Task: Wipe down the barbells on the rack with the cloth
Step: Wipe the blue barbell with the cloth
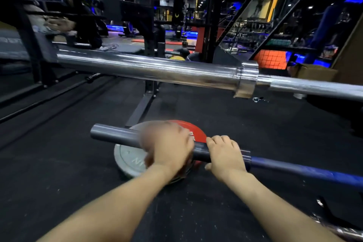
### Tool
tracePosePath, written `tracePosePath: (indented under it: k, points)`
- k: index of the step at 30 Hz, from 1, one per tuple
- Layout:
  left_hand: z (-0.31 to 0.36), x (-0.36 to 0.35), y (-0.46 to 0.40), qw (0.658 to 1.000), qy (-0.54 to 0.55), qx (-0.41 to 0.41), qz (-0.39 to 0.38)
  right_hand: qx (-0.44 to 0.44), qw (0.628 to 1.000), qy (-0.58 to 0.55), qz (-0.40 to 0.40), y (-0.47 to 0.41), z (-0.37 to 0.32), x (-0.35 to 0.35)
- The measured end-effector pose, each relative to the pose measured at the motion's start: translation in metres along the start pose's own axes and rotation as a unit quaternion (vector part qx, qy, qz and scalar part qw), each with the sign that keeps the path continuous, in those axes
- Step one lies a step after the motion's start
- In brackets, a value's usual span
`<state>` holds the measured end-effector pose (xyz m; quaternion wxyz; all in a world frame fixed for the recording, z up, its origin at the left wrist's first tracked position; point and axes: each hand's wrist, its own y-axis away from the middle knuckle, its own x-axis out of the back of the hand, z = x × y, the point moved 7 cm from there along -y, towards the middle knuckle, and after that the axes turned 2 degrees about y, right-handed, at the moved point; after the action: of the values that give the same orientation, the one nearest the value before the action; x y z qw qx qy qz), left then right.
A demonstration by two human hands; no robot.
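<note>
A low barbell with a dark grey sleeve and a blue shaft runs across the lower middle of the head view. My left hand is blurred and curled over the sleeve; no cloth shows under it. My right hand grips the sleeve just left of its collar. Higher up, a chrome barbell with a bright collar lies across the rack.
A grey weight plate and a red plate lie on the black rubber floor under the sleeve. A black rack upright and foot stands behind them. A spring clip lies on the floor at right. A cardboard box sits far right.
</note>
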<state>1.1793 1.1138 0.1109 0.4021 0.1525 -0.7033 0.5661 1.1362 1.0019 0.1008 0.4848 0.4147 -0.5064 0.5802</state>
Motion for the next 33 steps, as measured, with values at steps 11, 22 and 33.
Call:
tracePosePath:
  k: [11, 22, 33]
  points:
    - [-0.126, -0.032, -0.001, 0.995, -0.043, 0.049, -0.082, -0.025, 0.996, 0.005, 0.086, -0.026, -0.057, -0.002]
    - [-0.063, -0.017, 0.009, 0.997, 0.067, 0.007, -0.038, -0.02, 0.989, -0.015, 0.144, -0.033, -0.074, -0.003]
    - [-0.18, -0.019, 0.004, 0.975, 0.018, 0.191, -0.111, -0.038, 0.996, -0.024, 0.073, -0.029, -0.071, -0.003]
